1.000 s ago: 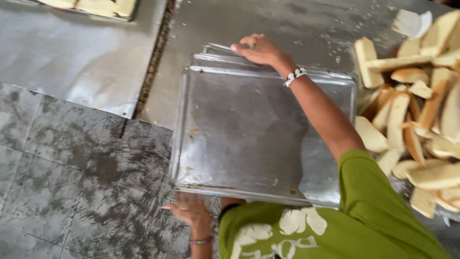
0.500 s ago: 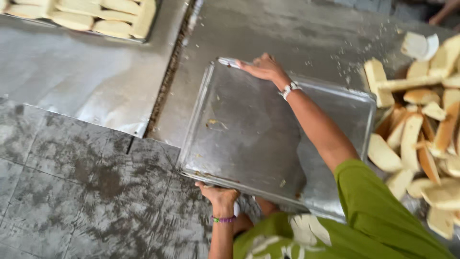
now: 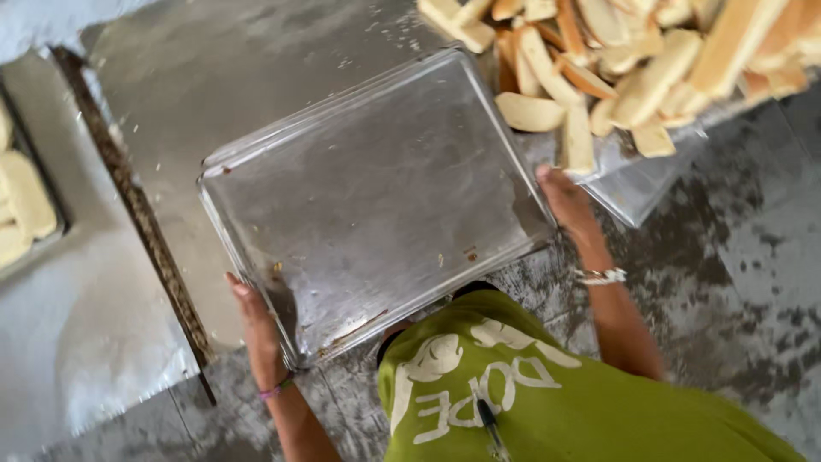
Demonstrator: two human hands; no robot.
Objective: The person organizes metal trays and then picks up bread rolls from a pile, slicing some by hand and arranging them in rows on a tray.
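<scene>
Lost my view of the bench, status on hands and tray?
Left hand gripping the metal tray at its near-left edge; right hand on its right edge. Tray empty, resting on the steel table. Bread slices piled against its far-right corner.

The right hand (image 3: 566,205), which a second ago and half a second ago reached across to the far edge of the rectangular bare-metal baking tray (image 3: 376,197), now grips the tray's right-hand edge at centre right of the frame. The left hand (image 3: 256,321) has shifted from the tray's near edge to its lower-left corner. The tray itself has turned: its long sides now run diagonally from lower left to upper right. The heap of pale sliced bread pieces (image 3: 633,60), earlier along the right edge of the frame, now sits at the upper right. The second tray holding pale bread pieces (image 3: 21,201) has passed from the top edge to the far left.
</scene>
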